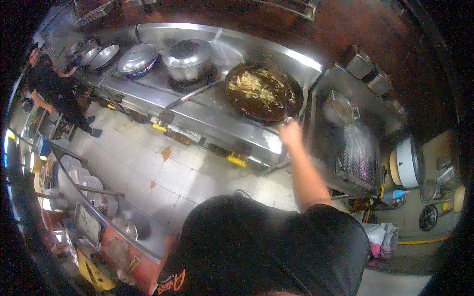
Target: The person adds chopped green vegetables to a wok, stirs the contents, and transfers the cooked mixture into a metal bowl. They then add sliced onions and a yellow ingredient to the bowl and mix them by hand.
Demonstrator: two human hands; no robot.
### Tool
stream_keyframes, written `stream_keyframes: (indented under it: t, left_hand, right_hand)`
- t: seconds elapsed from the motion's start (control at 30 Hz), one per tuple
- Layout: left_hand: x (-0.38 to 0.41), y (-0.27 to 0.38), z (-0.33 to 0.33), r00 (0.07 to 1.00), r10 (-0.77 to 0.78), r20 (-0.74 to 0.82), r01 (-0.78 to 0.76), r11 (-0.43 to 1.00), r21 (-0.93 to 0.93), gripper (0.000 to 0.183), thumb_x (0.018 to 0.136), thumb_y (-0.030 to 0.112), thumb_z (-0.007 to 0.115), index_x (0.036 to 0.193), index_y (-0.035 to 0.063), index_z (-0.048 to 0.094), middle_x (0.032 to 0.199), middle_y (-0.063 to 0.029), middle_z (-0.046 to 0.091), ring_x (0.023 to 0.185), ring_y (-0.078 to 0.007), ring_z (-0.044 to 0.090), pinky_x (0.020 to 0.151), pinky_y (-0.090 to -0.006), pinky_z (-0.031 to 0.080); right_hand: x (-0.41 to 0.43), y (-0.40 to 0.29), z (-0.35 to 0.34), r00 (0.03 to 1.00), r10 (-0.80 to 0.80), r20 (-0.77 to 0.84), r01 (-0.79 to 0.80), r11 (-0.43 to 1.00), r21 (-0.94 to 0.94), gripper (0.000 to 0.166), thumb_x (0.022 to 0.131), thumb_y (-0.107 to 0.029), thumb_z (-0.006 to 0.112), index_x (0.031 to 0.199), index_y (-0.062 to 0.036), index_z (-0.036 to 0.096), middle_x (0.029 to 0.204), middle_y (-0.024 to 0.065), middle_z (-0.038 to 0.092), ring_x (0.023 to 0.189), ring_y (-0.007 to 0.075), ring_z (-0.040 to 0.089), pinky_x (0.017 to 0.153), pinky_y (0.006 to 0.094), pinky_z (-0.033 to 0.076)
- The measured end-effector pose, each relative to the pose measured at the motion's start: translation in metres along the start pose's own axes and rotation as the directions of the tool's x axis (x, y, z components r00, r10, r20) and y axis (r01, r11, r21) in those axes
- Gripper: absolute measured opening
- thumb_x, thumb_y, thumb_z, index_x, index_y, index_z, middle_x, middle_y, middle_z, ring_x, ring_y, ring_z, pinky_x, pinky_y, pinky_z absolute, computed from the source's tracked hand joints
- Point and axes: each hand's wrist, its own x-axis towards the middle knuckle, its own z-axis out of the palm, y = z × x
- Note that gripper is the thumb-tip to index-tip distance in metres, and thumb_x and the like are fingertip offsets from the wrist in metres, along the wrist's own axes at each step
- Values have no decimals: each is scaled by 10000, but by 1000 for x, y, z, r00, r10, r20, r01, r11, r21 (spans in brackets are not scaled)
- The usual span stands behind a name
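Observation:
My right hand [290, 132] is closed on a metal handle at the near right rim of a large dark wok [242, 105]; whether the handle belongs to the wok or to a utensil inside it I cannot tell. Pale shredded food [255, 87] lies in the wok, mostly left of its middle. A ladle [198, 90] rests on the steel range, its long handle pointing towards the front edge and its bowl beside the wok's left rim. My left hand is out of view; only part of the left arm shows low beside my torso.
Left of the wok are a lidded pot [189, 64] and a lidded pan [137, 59] over a blue flame. A fryer with wire baskets [342, 107] adjoins at right. Another person [55, 88] stands at far left. Behind me at left, a counter [92, 205] holds stacked bowls.

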Motion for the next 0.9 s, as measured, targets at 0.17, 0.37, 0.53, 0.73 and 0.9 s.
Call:
stream_keyframes:
  t: [0.17,0.37,0.53,0.73,0.9]
  left_hand:
    - [6,22,-22,988,-145,52,155,937,-313,382,883,325,681,1138,43,645,968,-231,706,887,-391,696,713,-498,547]
    - [25,8,11,962,-259,88,269,955,-122,429,829,392,669,1130,86,668,974,-194,710,905,-399,696,766,-506,562]
    - [2,-2,16,990,116,74,-121,990,66,468,765,422,725,1125,125,684,1003,-178,707,951,-387,688,813,-524,546]
    - [5,-5,8,978,169,121,-186,972,145,543,718,404,781,1188,157,667,1026,-158,701,916,-373,682,795,-530,544]
    - [-1,7,24,999,41,24,-42,997,66,485,758,432,766,1120,117,700,943,-173,706,879,-351,692,782,-489,551]
  right_hand:
    - [33,29,-13,999,44,-7,-44,999,0,387,793,-196,643,1086,56,664,1020,307,688,965,457,671,879,495,520]
    - [43,59,71,948,208,241,-308,412,858,114,840,-94,621,923,-17,627,716,114,648,627,318,627,616,477,520]
    - [28,30,74,730,-100,676,-680,-197,706,146,856,-176,625,938,-58,600,701,49,616,571,202,575,537,359,433]
    - [31,20,74,703,-255,663,-710,-288,642,165,856,-172,639,962,-47,621,743,38,641,590,165,583,530,334,439]
    - [18,9,47,813,-28,582,-581,36,813,164,847,-184,686,976,-91,646,766,34,657,598,172,594,551,339,491]
